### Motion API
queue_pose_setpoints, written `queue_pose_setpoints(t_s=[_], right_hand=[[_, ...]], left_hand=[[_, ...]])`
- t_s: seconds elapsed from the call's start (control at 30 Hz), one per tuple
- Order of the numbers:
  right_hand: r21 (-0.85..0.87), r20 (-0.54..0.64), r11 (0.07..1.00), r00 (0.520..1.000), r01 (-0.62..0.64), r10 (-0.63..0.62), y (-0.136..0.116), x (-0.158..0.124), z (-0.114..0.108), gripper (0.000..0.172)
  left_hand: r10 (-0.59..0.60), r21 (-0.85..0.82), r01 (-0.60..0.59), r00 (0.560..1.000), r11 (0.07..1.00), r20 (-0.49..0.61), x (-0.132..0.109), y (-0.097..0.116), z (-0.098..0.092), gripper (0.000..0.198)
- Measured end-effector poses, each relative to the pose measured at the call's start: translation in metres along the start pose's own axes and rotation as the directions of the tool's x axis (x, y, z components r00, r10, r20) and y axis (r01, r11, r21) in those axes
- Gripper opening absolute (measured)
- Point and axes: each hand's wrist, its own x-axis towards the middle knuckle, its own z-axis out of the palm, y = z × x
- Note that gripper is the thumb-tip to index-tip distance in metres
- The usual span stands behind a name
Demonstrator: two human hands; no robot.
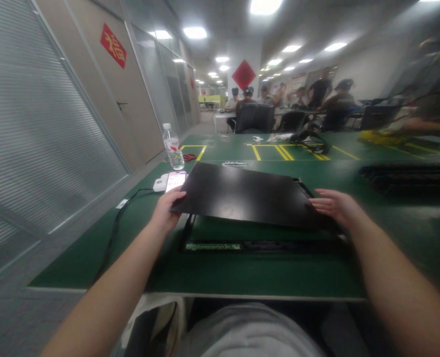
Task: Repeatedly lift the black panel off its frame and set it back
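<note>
Head view: my left hand [166, 208] pinches the left edge of the black panel [238, 193], tilted over the black frame [290, 246] on the green table [242, 277]. My right hand [337, 206] meets its right edge; I cannot tell how firmly. Caution: uneven support could drop a corner onto the frame. The capped bottle [174, 148] appears to contain clear liquid.
</note>
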Motion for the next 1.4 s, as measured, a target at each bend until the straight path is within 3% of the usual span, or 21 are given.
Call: queue_pose_setpoints(t_s=[0.43, 0.8, 1.4], right_hand=[[-0.229, -0.079, 0.945, 0.963, 0.234, -0.258, 0.0, -0.004, 0.002, 0.024], [-0.39, -0.058, 0.892, 0.96, 0.231, -0.274, 0.006, 0.002, 0.003, 0.033], [-0.41, -0.096, 0.883, 0.952, 0.229, -0.292, 0.007, 0.004, -0.003, 0.031]], left_hand=[[0.022, 0.108, -0.018, 0.999, 0.994, -0.033, -0.005, -0.001, 0.001, 0.036], [0.053, 0.09, -0.052, 0.999, 0.995, -0.013, -0.004, -0.001, 0.002, 0.041], [0.02, 0.136, -0.018, 1.0, 0.991, -0.015, -0.009, -0.009, 0.008, 0.04]])
